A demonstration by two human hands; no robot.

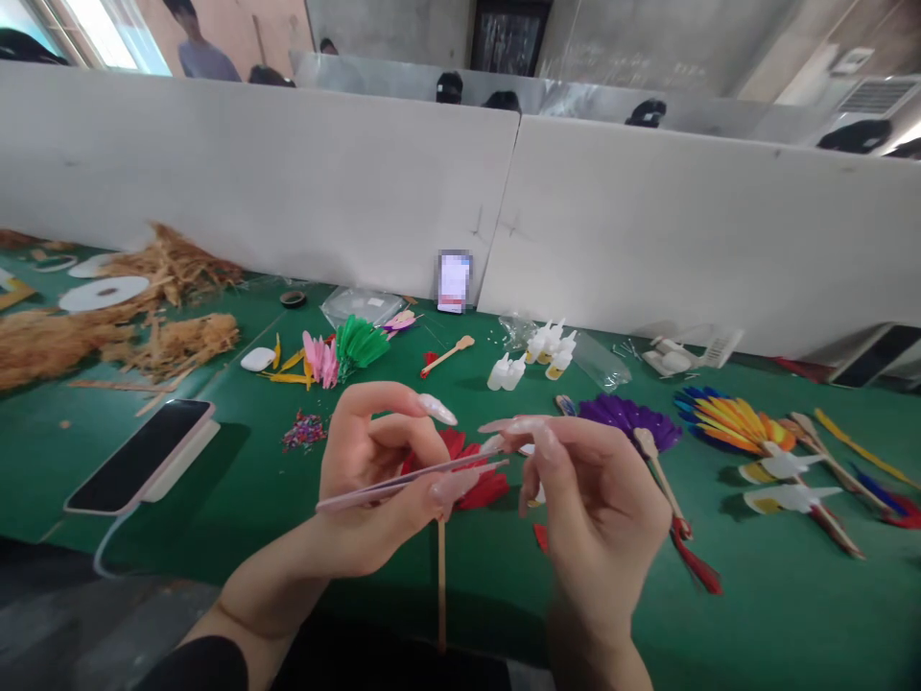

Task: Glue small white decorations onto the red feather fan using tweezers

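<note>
My left hand (374,523) is closed round a pair of pale pink tweezers (389,490), whose tips point right. Close to those tips is my right hand (601,499), thumb and fingertips pinched together. Whatever lies between them is too small to make out. Beneath both hands is a red feather fan (490,491), partly covered by my fingers, its thin wooden handle (441,585) reaching toward me. A loose red feather piece (540,537) lies beside my right hand.
Small white glue bottles (551,344) stand behind, and two glue bottles (791,499) lie right. Purple (625,419) and orange-blue (734,419) feather fans lie right. Green feathers (360,344), a phone (144,456) and brown fibre (173,269) are left. A white partition (323,182) stands behind.
</note>
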